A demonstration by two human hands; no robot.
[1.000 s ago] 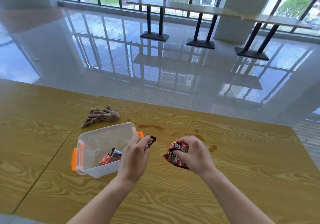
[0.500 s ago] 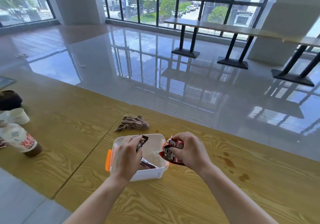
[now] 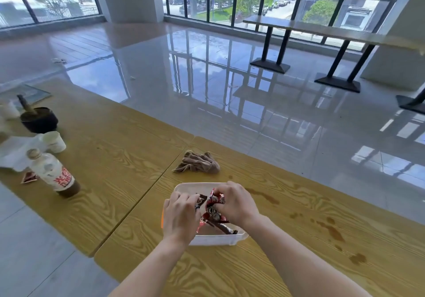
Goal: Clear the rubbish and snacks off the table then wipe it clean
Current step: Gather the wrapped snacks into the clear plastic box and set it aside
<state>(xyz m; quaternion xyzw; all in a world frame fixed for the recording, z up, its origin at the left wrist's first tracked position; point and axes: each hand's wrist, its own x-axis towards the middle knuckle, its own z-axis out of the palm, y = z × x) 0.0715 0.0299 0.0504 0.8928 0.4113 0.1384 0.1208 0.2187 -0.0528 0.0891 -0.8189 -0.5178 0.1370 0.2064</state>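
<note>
Now both hands hover over the clear plastic box: the left hand pinches a dark snack wrapper, the right hand clutches a crumpled red packet. Best to lower each grip inside the rim before letting go, so nothing spills onto the wooden counter.

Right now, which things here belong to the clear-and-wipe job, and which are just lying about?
Job:
- clear plastic box
- red snack packet
- dark snack bar
- brown cloth
- brown spills
- bottle
- paper cup

Lying about:
- far tables
</note>
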